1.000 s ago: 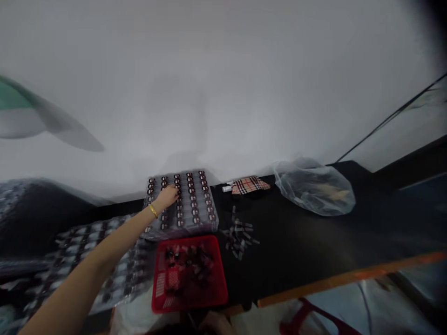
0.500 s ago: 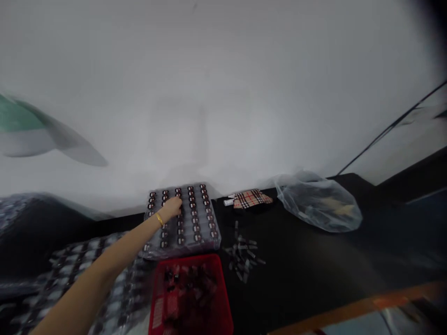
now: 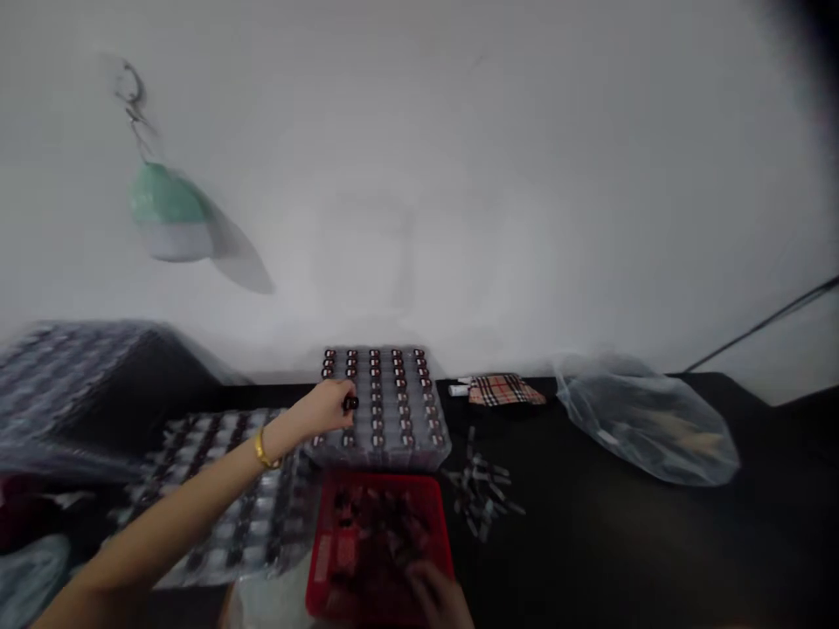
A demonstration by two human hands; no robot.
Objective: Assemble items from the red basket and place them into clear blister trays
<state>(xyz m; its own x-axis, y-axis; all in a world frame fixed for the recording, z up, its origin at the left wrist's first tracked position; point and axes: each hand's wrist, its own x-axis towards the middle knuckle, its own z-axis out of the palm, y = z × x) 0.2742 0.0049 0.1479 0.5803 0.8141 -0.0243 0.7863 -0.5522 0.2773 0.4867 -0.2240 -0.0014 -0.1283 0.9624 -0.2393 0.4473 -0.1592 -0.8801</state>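
Observation:
My left hand (image 3: 333, 405), a gold bracelet (image 3: 262, 449) on its wrist, is over the left half of a clear plastic tray (image 3: 426, 456). Its fingers are pinched on a small dark piece (image 3: 350, 403), whose kind I cannot make out. Rows of small dark red-brown pieces (image 3: 376, 411) with pale marks fill the tray's slots. At the bottom, my right hand (image 3: 440, 594) reaches into a red plastic basket (image 3: 444, 533) of small dark pieces (image 3: 393, 515); blur and shadow hide whether its fingers hold one.
Left of the basket lies another filled clear tray (image 3: 226, 533); a stack of trays (image 3: 72, 367) stands behind it. Small clear tubes (image 3: 481, 489) lie scattered on the black table (image 3: 590, 542). A checked cloth (image 3: 502, 390) and a plastic bag (image 3: 648, 419) lie near the wall.
My left hand has pulled back a little toward me and now shows a dark piece at its fingertips. My right hand has come into view in the red basket. The camera view has shifted left.

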